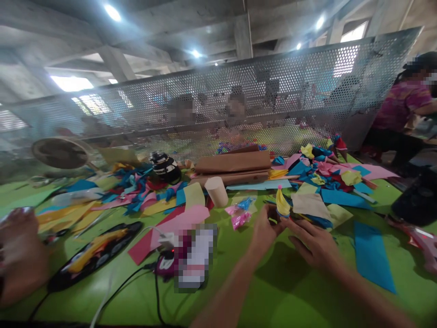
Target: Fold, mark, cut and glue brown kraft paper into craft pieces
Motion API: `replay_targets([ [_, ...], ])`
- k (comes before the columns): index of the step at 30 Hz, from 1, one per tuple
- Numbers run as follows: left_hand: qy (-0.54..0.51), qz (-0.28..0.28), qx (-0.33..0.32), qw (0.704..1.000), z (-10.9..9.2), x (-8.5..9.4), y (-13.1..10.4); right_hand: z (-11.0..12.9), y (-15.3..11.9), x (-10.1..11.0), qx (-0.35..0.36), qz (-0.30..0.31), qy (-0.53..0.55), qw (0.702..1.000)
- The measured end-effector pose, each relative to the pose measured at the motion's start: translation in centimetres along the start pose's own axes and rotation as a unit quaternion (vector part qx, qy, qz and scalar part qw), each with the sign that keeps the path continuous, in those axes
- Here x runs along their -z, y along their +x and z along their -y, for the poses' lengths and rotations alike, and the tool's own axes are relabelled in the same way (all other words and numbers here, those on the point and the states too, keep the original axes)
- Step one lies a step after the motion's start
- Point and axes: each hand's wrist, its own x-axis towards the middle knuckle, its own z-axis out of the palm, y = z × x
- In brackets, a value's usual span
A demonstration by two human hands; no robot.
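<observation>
At the right of the green table [283, 298], the person's 2 hands meet around a small yellow cone [282, 202] with a pink tip, held upright just above the surface. The left hand [268, 224] curls its thumb and fingers in a pinch at the cone's base. The right hand [314, 239] lies palm down, fingers loosely extended and their tips at the same base; I cannot tell whether they pinch it. Just left of the hands lies a pink and blue plastic packet [241, 213], with a pale cylinder [216, 192] standing beyond it. A beige sheet [310, 205] lies just beyond the right hand, and a blue sheet [374, 257] farther right. Near and left are a phone [198, 257], its screen blurred, and a black oval tray [97, 255] holding yellow scraps. Brown folded sheets [234, 166] lie at the far side, before a perforated metal screen [211, 105].
</observation>
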Motion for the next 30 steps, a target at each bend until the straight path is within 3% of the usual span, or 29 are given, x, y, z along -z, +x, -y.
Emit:
replay_targets([
  [9,0.033,-0.016,-0.014,0.999,-0.6,-0.1,-0.2,-0.1,-0.2,-0.4,-0.013,0.006,-0.006,1.0],
  [19,-0.022,-0.021,0.002,1.0,0.0,0.0,0.0,0.2,-0.1,-0.1,-0.004,0.005,-0.001,1.0],
  [26,-0.153,-0.003,0.046,0.987,0.6,0.1,0.8,0.3,-0.1,0.5,0.008,-0.055,0.056,0.997],
  [30,-0.166,-0.003,0.048,0.985,0.9,0.2,0.9,0.1,0.0,0.6,-0.015,-0.074,0.097,0.992],
])
